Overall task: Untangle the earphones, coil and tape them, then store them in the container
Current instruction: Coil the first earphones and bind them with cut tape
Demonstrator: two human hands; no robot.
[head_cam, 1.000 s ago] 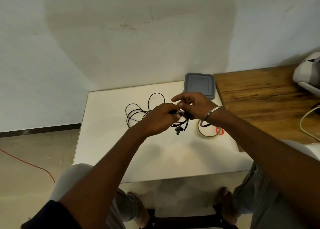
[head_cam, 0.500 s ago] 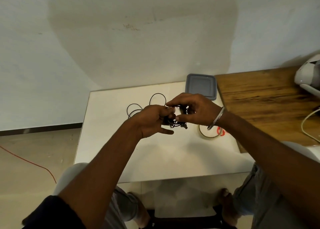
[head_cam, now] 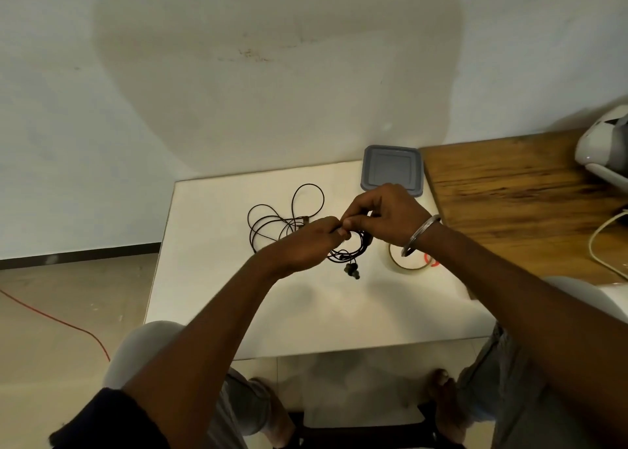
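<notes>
Above the white table (head_cam: 210,278), the left hand (head_cam: 306,241) and the right hand (head_cam: 387,216) both pinch the black earphones (head_cam: 350,269) with curled fingers. Loose cable loops lie on the table left of the left hand, and the earbuds hang just below the right hand. The grey container (head_cam: 390,166) stands behind that hand.

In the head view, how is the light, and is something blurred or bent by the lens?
Head view: soft, dim light, no glare; a large darker patch on the wall, shadow or stain unclear; faint arm shadows on the white table. Head view: the wide lens curves the table edges. Head view: the left hand and right hand, both pinching the earphones, look slightly soft.
</notes>
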